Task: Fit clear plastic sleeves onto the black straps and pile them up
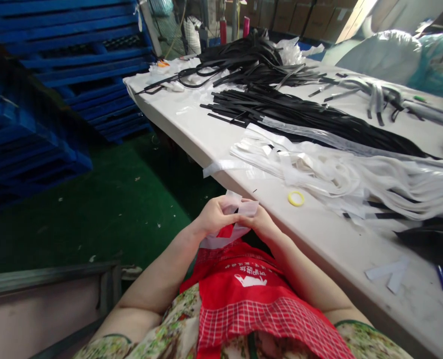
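Note:
My left hand and my right hand meet just below the near edge of the white table, over my red apron. Both hands are closed on a thin white strip, whose loose end hangs down onto the apron. The fingers pinch it from both sides. A pile of similar white strips lies on the table to the right of my hands, beside a small yellow ring.
Long black strips lie in bundles across the middle and far end of the table. Blue pallets are stacked at the left over a green floor. Big bags stand at the far right. Loose white scraps lie near the front right.

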`<state>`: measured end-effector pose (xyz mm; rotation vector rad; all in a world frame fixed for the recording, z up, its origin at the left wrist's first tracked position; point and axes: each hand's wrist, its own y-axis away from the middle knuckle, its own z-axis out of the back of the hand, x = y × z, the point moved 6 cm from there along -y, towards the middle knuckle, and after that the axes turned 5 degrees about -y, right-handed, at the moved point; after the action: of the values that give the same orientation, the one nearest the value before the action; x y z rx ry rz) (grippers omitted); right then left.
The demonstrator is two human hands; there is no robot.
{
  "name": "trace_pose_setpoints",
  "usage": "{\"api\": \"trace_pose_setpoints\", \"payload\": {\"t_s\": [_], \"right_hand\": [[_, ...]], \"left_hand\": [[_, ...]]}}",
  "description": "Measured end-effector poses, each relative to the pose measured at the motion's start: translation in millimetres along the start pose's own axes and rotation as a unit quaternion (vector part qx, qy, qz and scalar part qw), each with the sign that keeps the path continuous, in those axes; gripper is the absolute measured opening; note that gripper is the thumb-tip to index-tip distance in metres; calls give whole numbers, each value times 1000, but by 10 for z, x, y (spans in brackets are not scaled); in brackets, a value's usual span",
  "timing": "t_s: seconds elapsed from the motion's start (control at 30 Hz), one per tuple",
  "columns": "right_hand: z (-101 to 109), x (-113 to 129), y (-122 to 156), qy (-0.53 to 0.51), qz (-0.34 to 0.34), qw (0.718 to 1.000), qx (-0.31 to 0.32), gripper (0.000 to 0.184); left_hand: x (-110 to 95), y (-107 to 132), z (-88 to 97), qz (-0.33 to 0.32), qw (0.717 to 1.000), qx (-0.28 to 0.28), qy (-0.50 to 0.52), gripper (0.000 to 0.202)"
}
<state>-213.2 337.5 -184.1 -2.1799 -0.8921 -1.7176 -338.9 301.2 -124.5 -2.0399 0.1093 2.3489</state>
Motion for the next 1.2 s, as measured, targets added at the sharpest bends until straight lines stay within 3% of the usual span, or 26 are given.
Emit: {"api": "trace_pose_setpoints", "payload": {"t_s": [0.07, 0.13, 0.43, 0.7, 0.9, 1.03, 1.1, 1.2], "right_hand": [[-34, -28, 5, 17, -6, 1000, 16, 59], [-61, -49, 7, 35, -8, 999, 30, 52], [-79, -31, 18, 117, 22, 992, 38, 37], [-164, 59, 32, 121, 46, 989, 65, 42], [-157, 42, 35, 77, 34, 996, 38, 47], [-152, -46, -38, 74, 22, 994, 72, 37], [-58, -1, -128, 122, 27, 988, 92, 30], [334, 289, -401, 229, 57, 970, 53, 27]], "left_hand": [[54, -29, 46, 14, 997, -66, -23, 28], [108, -48, 71, 27, 994, -97, -33, 27], [139, -51, 201, 29, 985, -167, -20, 30], [137, -42, 185, 67, 984, -149, 73, 37], [75, -37, 58, 53, 994, -51, 78, 50], [226, -64, 146, 66, 993, -95, 31, 37], [300, -127, 206, 68, 992, -100, 25, 41], [376, -258, 291, 83, 991, -106, 12, 48]]}}
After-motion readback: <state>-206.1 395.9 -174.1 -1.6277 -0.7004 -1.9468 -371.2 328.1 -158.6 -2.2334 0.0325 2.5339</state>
